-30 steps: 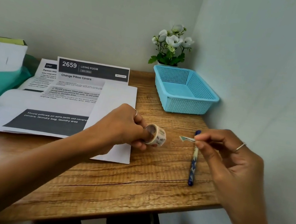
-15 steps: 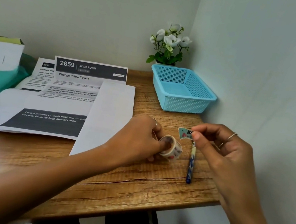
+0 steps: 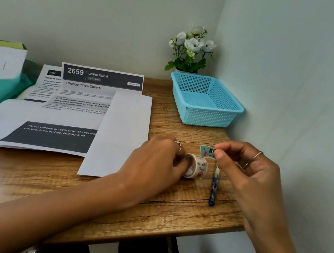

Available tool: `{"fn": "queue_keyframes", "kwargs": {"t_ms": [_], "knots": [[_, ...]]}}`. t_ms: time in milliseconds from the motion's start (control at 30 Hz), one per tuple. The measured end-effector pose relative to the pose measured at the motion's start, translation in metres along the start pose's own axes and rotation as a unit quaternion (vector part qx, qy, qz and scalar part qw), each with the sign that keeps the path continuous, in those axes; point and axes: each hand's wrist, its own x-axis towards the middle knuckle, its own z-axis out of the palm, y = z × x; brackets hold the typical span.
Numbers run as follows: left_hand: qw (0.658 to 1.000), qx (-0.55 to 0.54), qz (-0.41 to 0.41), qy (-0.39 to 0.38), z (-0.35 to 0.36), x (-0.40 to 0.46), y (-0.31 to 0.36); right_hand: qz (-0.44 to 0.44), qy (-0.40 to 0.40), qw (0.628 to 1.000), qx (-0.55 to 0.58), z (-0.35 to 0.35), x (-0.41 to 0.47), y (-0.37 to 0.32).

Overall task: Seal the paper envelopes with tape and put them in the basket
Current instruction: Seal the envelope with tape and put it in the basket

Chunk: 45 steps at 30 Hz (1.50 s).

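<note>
Fingers: your right hand (image 3: 248, 174) pinches a torn tape piece (image 3: 206, 151) between thumb and forefinger, held up off the desk so the sticky side touches nothing; your left hand (image 3: 155, 166) curls round the roll (image 3: 195, 167), fingers clamped on it, steadying it where it rests.
Desk (image 3: 148, 211): you work at its right front corner, which keeps everything within short reach of the roll.
Printed sheets (image 3: 53, 121): they lie spread left of the roll, overlapping; they look like instruction pages, not task items.
Envelope (image 3: 123, 132): the long white paper just left of the roll, partly over the sheets, is probably the one to seal; it lies flat and unheld, close enough for your piece to go straight onto it. You cannot tell from here where its flap is.
Basket (image 3: 205, 101): it sits behind the roll against the wall and holds nothing visible, so no envelope is done yet.
Flowers (image 3: 191, 47): they stand behind the basket in the corner, out of your way.
Roll: it stands on edge between your hands, touching the left.
Pen (image 3: 214, 184): it lies just right of the roll, under your right fingers, parked but handy.
Tape piece: it hangs just above the roll, ready for you to carry left.
</note>
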Motion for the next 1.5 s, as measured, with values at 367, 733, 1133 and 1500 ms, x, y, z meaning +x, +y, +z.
{"fn": "queue_keyframes", "kwargs": {"t_ms": [367, 733, 1133, 1500], "knots": [[0.993, 0.066, -0.012, -0.093, -0.013, 0.029, 0.020, 0.006, 0.012, 1.000, 0.011, -0.002, 0.002, -0.004], [0.946, 0.107, -0.055, -0.300, -0.018, 0.052, 0.033, 0.052, 0.040, 0.997, 0.051, -0.001, 0.004, -0.001], [0.991, 0.034, -0.047, -0.120, -0.103, 0.003, -0.070, 0.072, -0.086, 0.988, 0.109, 0.037, 0.002, -0.021], [0.996, -0.025, 0.049, -0.068, -0.074, -0.041, -0.112, 0.163, -0.156, 0.973, 0.042, 0.076, -0.011, -0.023]]}}
